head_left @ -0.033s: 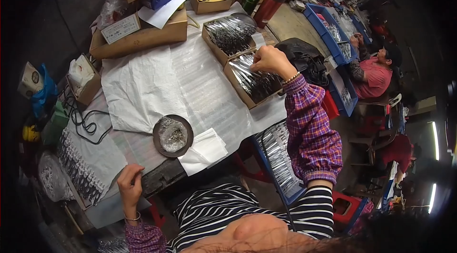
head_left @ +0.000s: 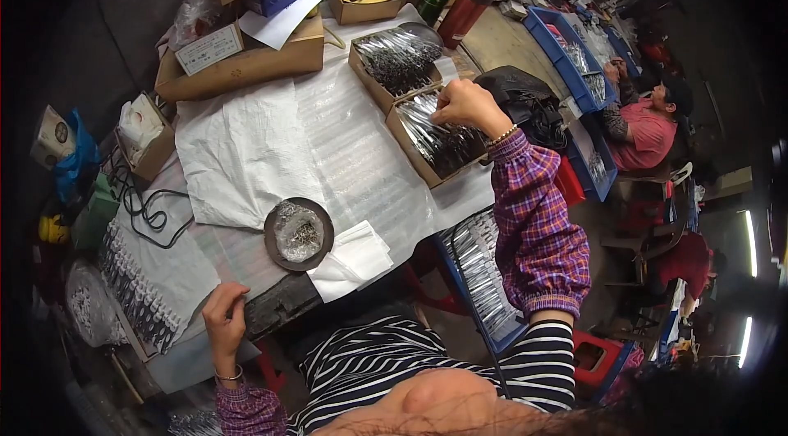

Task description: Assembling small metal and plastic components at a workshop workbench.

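Note:
My right hand (head_left: 468, 105) reaches over the nearer cardboard box (head_left: 423, 169), which is full of slim silvery metal pieces with dark ends (head_left: 451, 143). Its thumb and fingers are pinched together at the pieces' silvery ends; what lies between the fingertips is too small to make out. A second box of similar pieces (head_left: 396, 58) adjoins it on the far side. At the table's near left edge is my left hand (head_left: 225, 317), fingers bent and a gap by the thumb, with nothing visible in it. Between the hands sits a dark round dish (head_left: 271, 252) with clear plastic and small metal bits.
White folded sheets (head_left: 353, 262) lie beside the dish. Rows of metal pieces (head_left: 144, 292) lie at left near a black cable (head_left: 152, 214). Cardboard boxes (head_left: 246, 66) and a red canister (head_left: 468, 9) stand behind. A blue crate (head_left: 484, 280) is below right; a co-worker (head_left: 644, 128) sits beyond.

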{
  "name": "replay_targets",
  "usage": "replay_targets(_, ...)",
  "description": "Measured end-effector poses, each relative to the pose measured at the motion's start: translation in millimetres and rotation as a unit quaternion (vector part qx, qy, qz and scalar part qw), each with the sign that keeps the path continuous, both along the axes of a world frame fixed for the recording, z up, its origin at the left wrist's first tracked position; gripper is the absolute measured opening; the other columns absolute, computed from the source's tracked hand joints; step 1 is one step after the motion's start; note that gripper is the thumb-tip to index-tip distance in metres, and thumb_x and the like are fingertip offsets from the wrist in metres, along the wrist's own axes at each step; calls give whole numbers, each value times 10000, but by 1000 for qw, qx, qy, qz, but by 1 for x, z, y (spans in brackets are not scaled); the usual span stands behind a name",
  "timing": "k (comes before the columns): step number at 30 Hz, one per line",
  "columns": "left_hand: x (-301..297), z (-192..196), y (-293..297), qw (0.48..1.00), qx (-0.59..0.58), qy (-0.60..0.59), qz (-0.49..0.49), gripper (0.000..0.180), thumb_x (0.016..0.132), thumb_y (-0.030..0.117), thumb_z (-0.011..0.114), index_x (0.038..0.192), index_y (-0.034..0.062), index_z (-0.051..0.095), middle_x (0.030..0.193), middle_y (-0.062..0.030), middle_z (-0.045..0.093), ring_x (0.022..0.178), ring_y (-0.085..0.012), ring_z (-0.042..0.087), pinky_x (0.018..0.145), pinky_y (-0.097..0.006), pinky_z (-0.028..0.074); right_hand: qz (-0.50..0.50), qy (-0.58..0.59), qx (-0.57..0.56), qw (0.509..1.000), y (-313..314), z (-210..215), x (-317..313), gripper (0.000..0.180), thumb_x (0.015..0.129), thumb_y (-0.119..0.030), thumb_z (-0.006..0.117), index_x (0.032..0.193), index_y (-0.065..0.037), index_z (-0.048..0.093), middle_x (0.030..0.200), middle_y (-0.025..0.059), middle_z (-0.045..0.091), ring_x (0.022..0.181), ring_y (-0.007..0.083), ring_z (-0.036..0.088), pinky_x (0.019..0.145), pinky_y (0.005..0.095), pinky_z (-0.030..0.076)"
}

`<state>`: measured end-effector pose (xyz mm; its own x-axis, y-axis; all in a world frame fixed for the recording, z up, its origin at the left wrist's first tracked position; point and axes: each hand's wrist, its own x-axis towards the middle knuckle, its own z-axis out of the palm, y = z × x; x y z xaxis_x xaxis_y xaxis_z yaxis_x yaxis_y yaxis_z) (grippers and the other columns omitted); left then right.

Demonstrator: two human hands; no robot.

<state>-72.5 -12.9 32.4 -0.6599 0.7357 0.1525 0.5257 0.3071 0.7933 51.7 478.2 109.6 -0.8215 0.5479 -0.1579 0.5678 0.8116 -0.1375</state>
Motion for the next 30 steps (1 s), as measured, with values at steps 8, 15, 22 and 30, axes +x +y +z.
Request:
replay_targets(8,2,-2,3,1000,7,-11,-5,180,735,-101,560,883,-16,616,844,-132,618,742,-247,608,640,-286,461,-54,116,-137,982,11,0,17,358,654,-367,666,775,-30,675,692,135,643,632,268,626,635,343,497)
replay_targets(15,11,-3,10,999,18,-37,-9,160,741,-81,576,881,-14,618,838,-122,624,723,-219,605,638,-271,460,-118,313,-346,876,-44,31,106,207,839,-203,576,752,-17,601,613,-7,542,526,49,484,465,190,339)
replay_targets(22,38,-4,43,985,68,-137,-75,186,749,-49,611,925,-6,652,843,-108,644,743,-194,626,679,-259,485,-327,266,-441,792,-144,-40,287,204,860,-165,593,770,18,605,679,91,631,557,143,612,517,243,501)
replay_targets(30,98,6,73,957,71,-56,-277,338,704,-1,682,1037,37,638,1072,-129,616,966,-306,591,823,-364,487,-119,94,-620,770,-264,-101,212,204,881,-170,598,857,31,622,628,33,591,556,59,533,503,217,434)
